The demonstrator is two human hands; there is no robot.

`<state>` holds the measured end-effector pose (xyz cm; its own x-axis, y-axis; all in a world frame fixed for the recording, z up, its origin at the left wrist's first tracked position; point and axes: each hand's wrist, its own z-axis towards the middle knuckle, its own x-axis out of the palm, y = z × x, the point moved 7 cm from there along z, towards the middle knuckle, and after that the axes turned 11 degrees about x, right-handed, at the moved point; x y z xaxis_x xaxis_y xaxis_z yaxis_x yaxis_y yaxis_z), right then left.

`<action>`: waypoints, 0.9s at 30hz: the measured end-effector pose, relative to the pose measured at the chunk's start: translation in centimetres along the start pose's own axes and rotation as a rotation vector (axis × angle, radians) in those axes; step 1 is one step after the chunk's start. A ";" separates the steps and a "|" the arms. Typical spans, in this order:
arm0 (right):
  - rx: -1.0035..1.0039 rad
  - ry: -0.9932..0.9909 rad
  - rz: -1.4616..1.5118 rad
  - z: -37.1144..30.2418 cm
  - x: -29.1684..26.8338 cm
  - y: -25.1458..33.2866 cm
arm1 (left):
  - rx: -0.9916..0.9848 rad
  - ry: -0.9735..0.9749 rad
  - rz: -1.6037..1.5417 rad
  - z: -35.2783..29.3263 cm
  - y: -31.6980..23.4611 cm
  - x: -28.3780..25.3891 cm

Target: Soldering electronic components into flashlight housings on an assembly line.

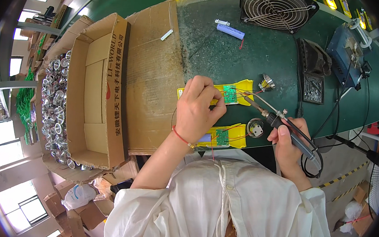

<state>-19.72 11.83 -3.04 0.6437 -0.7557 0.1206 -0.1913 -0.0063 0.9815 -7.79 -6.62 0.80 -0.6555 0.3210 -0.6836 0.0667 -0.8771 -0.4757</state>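
My left hand (pixel 200 100) is over a yellow plastic housing (pixel 246 85), its fingers bent together in a pinch; whatever they hold is hidden. A green circuit board (pixel 230 95) with thin wires sits in this housing, and a silvery lamp head (pixel 267 83) lies by its right end. From the right, my right hand (pixel 288 147) grips a soldering iron (pixel 301 145), its tip close to the board's wired end. Nearer to me lies a second yellow housing (pixel 239 130) with a board and a blue battery cell (pixel 205 138). A round lamp head (pixel 255 128) lies beside it.
Cardboard (pixel 149 93) covers the bench's left part, with an open carton (pixel 93 151) beyond, beside many reflectors (pixel 56 108). A fan (pixel 276 9) and loose blue cell (pixel 230 31) lie at the back. Rightward are a small-parts tray (pixel 313 89), a blue station (pixel 343 48) and cables.
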 end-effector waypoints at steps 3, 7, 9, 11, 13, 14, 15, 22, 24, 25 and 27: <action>0.013 0.005 0.022 -0.2 -0.2 -0.2 | -0.007 0.003 -0.011 0.0 0.0 0.0; 0.036 0.014 0.014 -0.3 0.1 -0.4 | -0.019 0.009 -0.017 -0.1 0.0 0.0; 0.043 0.029 0.002 -0.3 0.4 -0.4 | -0.036 0.019 -0.016 -0.1 0.1 0.1; 0.033 0.028 0.003 -0.2 0.5 -0.3 | -0.037 0.024 -0.013 -0.1 0.2 0.1; 0.023 0.025 0.002 -0.3 0.4 -0.1 | -0.037 0.029 -0.012 0.0 0.1 0.1; 0.026 0.020 0.008 -0.3 0.2 -0.1 | -0.038 0.034 -0.015 0.0 0.1 0.1; 0.029 0.017 0.016 -0.4 0.1 -0.2 | -0.040 0.039 -0.016 0.0 0.1 0.1; -0.001 0.005 0.018 -0.6 -0.3 -0.2 | -0.056 0.056 -0.012 0.1 0.1 0.1; -0.003 -0.001 0.026 -0.7 -0.4 -0.1 | -0.054 0.052 -0.018 0.0 0.1 0.1; -0.005 0.000 0.027 -0.7 -0.5 -0.1 | -0.052 0.051 -0.016 0.0 0.1 0.1; -0.032 0.002 0.050 -0.7 -0.6 -0.1 | -0.051 0.044 -0.008 0.0 0.0 0.1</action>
<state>-19.57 12.75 -3.13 0.6357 -0.7530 0.1698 -0.1995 0.0523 0.9785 -7.83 -6.64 0.72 -0.6227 0.3442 -0.7027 0.1009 -0.8552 -0.5083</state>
